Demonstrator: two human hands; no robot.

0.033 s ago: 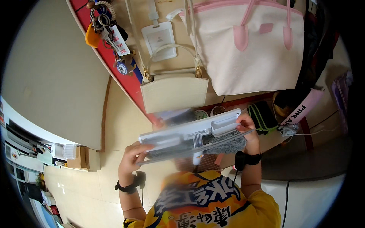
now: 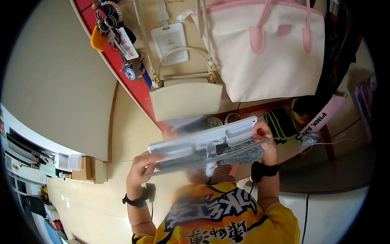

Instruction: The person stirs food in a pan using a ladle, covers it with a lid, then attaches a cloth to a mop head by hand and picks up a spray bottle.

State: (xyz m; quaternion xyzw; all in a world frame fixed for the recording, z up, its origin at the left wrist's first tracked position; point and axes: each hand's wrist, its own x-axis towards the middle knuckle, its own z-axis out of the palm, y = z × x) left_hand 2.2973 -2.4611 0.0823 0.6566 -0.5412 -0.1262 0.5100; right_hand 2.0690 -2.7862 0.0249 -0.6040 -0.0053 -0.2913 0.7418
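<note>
Between the two hands, in front of the person's chest, is a mop head (image 2: 174, 142): a long, narrow bar of smooth white plastic, moulded with shallow, tray-like recesses. The left hand (image 2: 140, 167) grips its left end; the right hand (image 2: 265, 134) pinches the right end, fingers curled at the edge. A ribbed white joint (image 2: 211, 149) sits near the middle. Below the bar shows a shaggy grey pad (image 2: 245, 153), fronted by a thin, translucent, gently bowed rim (image 2: 195, 164). A black strap circles each wrist.

Beyond the bar are a cream handbag (image 2: 186, 101) with a grained face, arched handle and gold-toned fittings, and a soft, pale tote (image 2: 280, 77) trimmed in smooth pink. Above the handbag is a flat white badge holder (image 2: 172, 42); to its left, keys (image 2: 109, 25) cluster with metal rings and charms.
</note>
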